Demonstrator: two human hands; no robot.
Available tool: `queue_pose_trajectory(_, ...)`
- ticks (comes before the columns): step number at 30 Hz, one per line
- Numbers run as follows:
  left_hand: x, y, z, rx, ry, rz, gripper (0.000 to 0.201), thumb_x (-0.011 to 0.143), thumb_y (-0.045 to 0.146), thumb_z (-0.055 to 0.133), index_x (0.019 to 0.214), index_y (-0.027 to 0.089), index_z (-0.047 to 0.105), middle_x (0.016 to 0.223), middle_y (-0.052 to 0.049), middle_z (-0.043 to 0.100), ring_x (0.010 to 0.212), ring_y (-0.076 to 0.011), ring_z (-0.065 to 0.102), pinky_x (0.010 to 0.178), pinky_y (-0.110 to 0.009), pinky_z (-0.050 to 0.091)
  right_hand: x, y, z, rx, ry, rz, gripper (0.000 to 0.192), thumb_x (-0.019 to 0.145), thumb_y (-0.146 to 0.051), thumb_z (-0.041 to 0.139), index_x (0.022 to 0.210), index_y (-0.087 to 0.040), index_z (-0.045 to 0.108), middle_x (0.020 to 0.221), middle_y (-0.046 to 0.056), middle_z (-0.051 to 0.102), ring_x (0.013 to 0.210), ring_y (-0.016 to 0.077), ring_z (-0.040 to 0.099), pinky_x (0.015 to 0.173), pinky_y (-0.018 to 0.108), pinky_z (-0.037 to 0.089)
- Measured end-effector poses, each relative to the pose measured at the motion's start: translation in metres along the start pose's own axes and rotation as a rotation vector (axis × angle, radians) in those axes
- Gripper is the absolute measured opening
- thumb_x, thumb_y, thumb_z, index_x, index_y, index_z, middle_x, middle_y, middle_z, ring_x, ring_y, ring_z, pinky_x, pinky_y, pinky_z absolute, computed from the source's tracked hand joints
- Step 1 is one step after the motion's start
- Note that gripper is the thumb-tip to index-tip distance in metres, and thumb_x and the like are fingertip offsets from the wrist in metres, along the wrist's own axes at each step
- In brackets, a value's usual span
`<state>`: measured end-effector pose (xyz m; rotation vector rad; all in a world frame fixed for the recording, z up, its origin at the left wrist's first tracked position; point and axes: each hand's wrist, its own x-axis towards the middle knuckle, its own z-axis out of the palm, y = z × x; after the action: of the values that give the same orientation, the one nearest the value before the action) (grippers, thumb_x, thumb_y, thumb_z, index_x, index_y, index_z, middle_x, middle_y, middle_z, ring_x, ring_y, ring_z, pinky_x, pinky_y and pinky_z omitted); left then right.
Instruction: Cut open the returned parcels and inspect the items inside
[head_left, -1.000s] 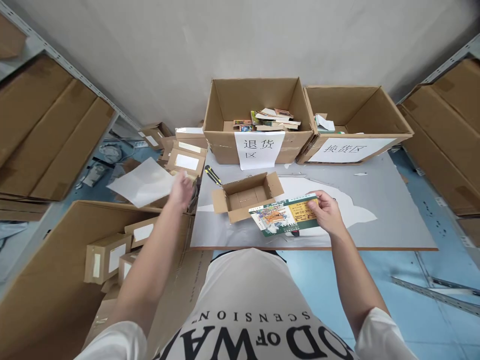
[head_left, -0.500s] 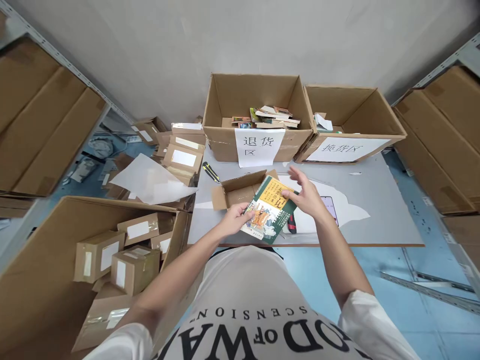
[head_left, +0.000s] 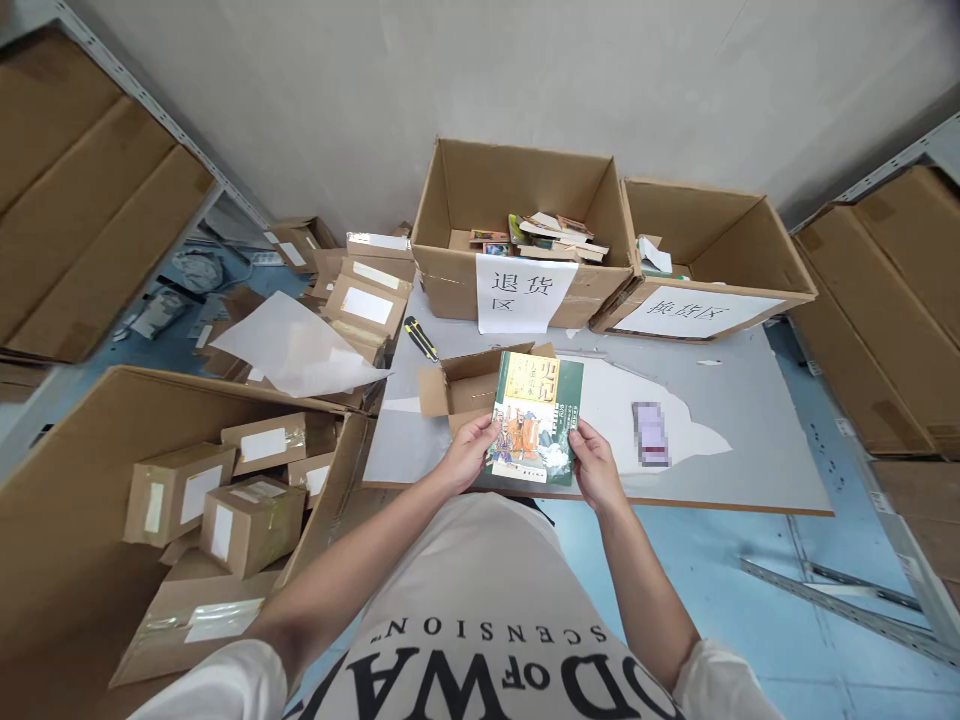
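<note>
Between my hands a book (head_left: pixel 534 420) with a green, white and yellow illustrated cover is held nearly upright, its front facing me. My left hand (head_left: pixel 470 452) pinches its lower left edge, and my right hand (head_left: pixel 596 462) grips its right edge. Just behind the book stands a small open cardboard box (head_left: pixel 469 380), partly hidden by it. A yellow-and-black box cutter (head_left: pixel 421 338) lies on the table left of that box.
Two large cardboard boxes with paper signs, the left box (head_left: pixel 450 280) and the right box (head_left: pixel 780 250), hold books at the table's back. A phone (head_left: pixel 651 434) lies on the grey table (head_left: pixel 780 450). At left, a big carton (head_left: pixel 67 470) contains several parcels.
My right hand has moved from the book's top right down to its right edge. The book has turned from a slant to nearly straight.
</note>
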<state>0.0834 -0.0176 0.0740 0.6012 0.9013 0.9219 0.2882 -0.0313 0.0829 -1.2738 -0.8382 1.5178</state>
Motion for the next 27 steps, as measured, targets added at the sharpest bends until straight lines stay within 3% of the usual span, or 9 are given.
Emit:
queue_pose_trajectory(4, -0.009, 0.006, 0.008, 0.300, 0.104, 0.260, 0.062, 0.073, 0.043, 0.072, 0.129, 0.021, 0.056, 0.145, -0.010, 0.044, 0.138, -0.0295, 0.033, 0.112, -0.045, 0.031, -0.004, -0.014, 0.001, -0.145, 0.030, -0.106, 0.044, 0.084, -0.048, 0.058, 0.119, -0.021, 0.060, 0.114, 0.008, 0.069, 0.101, 0.0240, 0.066, 0.088, 0.040, 0.054)
queue_pose_trajectory(7, -0.022, 0.008, 0.021, 0.425, -0.038, 0.287, 0.067, 0.075, 0.038, 0.071, 0.137, 0.024, 0.049, 0.151, -0.007, 0.033, 0.143, -0.0295, 0.022, 0.114, -0.044, 0.025, -0.013, -0.021, 0.012, -0.350, 0.016, -0.225, 0.040, 0.088, -0.044, 0.053, 0.121, -0.023, 0.060, 0.107, 0.005, 0.072, 0.091, 0.0221, 0.069, 0.082, 0.036, 0.056)
queue_pose_trajectory(11, -0.029, 0.004, 0.034, 0.257, -0.159, 0.230, 0.065, 0.079, 0.041, 0.068, 0.137, 0.022, 0.047, 0.145, -0.009, 0.044, 0.135, -0.0288, 0.038, 0.108, -0.038, 0.036, -0.028, -0.019, 0.038, -0.784, 0.016, -0.445, 0.040, 0.085, -0.038, 0.057, 0.124, -0.027, 0.062, 0.095, 0.005, 0.074, 0.079, 0.0228, 0.070, 0.075, 0.035, 0.056)
queue_pose_trajectory(14, -0.025, 0.002, 0.033, 0.127, -0.090, 0.216, 0.052, 0.080, 0.047, 0.065, 0.124, 0.019, 0.057, 0.125, -0.009, 0.061, 0.117, -0.0264, 0.055, 0.099, -0.036, 0.044, -0.036, -0.013, 0.053, -0.963, -0.035, -0.615, 0.048, 0.082, -0.037, 0.061, 0.128, -0.026, 0.059, 0.113, 0.010, 0.069, 0.095, 0.0281, 0.067, 0.082, 0.040, 0.055)
queue_pose_trajectory(18, -0.020, 0.008, 0.025, -0.136, 0.035, 0.145, 0.051, 0.078, 0.046, 0.067, 0.120, 0.019, 0.057, 0.122, -0.009, 0.064, 0.113, -0.0273, 0.058, 0.098, -0.040, 0.045, -0.033, -0.009, 0.052, -0.968, -0.122, -0.719, 0.047, 0.084, -0.034, 0.060, 0.130, -0.026, 0.057, 0.135, 0.009, 0.056, 0.118, 0.0287, 0.056, 0.098, 0.046, 0.047)
queue_pose_trajectory(20, -0.019, 0.014, 0.019, -0.229, 0.030, 0.081, 0.053, 0.076, 0.043, 0.069, 0.122, 0.019, 0.055, 0.122, -0.010, 0.064, 0.115, -0.0291, 0.058, 0.099, -0.044, 0.044, -0.026, -0.009, 0.044, -0.916, -0.003, -0.674, 0.048, 0.084, -0.035, 0.061, 0.131, -0.026, 0.056, 0.142, 0.009, 0.047, 0.128, 0.0296, 0.047, 0.106, 0.051, 0.038)
queue_pose_trajectory(22, -0.020, 0.018, 0.012, -0.278, 0.008, 0.022, 0.053, 0.076, 0.040, 0.069, 0.123, 0.019, 0.055, 0.121, -0.010, 0.065, 0.116, -0.0302, 0.058, 0.101, -0.047, 0.042, -0.020, -0.010, 0.034, -0.794, 0.117, -0.527, 0.056, 0.082, -0.042, 0.062, 0.134, -0.025, 0.051, 0.146, 0.009, 0.043, 0.133, 0.0309, 0.040, 0.108, 0.054, 0.034)
queue_pose_trajectory(23, -0.020, 0.019, 0.008, -0.291, -0.002, 0.001, 0.052, 0.076, 0.039, 0.069, 0.122, 0.019, 0.056, 0.120, -0.010, 0.066, 0.117, -0.0306, 0.058, 0.102, -0.048, 0.041, -0.017, -0.011, 0.029, -0.693, 0.111, -0.420, 0.059, 0.082, -0.046, 0.061, 0.135, -0.025, 0.049, 0.144, 0.010, 0.045, 0.132, 0.0308, 0.042, 0.107, 0.054, 0.036)
queue_pose_trajectory(27, -0.017, 0.018, -0.002, -0.296, -0.042, -0.014, 0.047, 0.076, 0.038, 0.068, 0.117, 0.017, 0.059, 0.117, -0.011, 0.067, 0.118, -0.0312, 0.057, 0.104, -0.050, 0.039, -0.013, -0.011, 0.020, -0.227, -0.155, -0.051, 0.049, 0.086, -0.051, 0.053, 0.124, -0.021, 0.058, 0.122, 0.011, 0.065, 0.108, 0.0266, 0.063, 0.094, 0.044, 0.050)
